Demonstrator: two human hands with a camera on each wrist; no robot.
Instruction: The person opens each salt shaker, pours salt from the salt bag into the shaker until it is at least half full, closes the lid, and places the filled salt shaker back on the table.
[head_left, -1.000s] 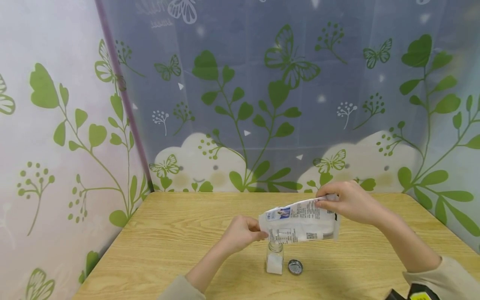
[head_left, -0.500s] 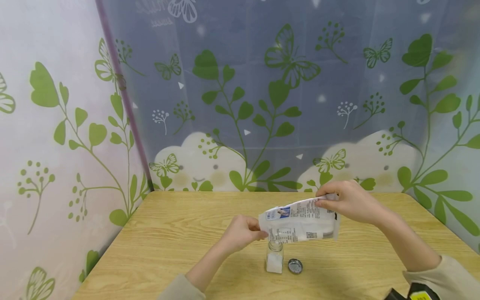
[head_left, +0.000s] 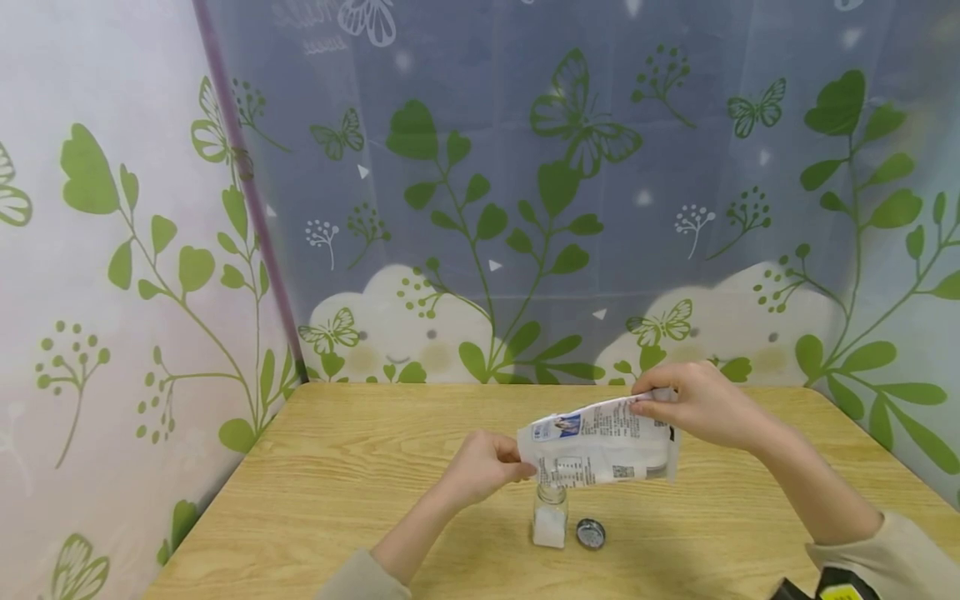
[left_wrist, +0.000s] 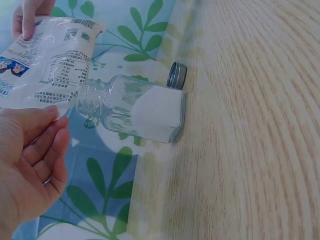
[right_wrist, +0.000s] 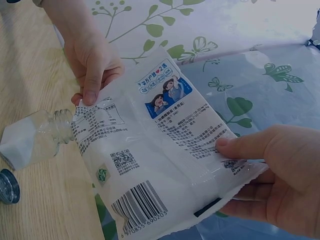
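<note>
A white printed plastic packet hangs tilted above a small glass jar, its lower left corner at the jar's mouth. White powder fills the lower part of the jar, which stands upright on the table. My left hand pinches the packet's left corner between thumb and fingers. At the raised far end, my right hand grips the packet's top edge, thumb on the printed face in the right wrist view. Whether powder is flowing is hidden by the packet.
A metal screw lid lies on the wooden table just right of the jar. Patterned curtains with green leaves rise behind the table and along its sides. A black and yellow object shows at the lower right edge.
</note>
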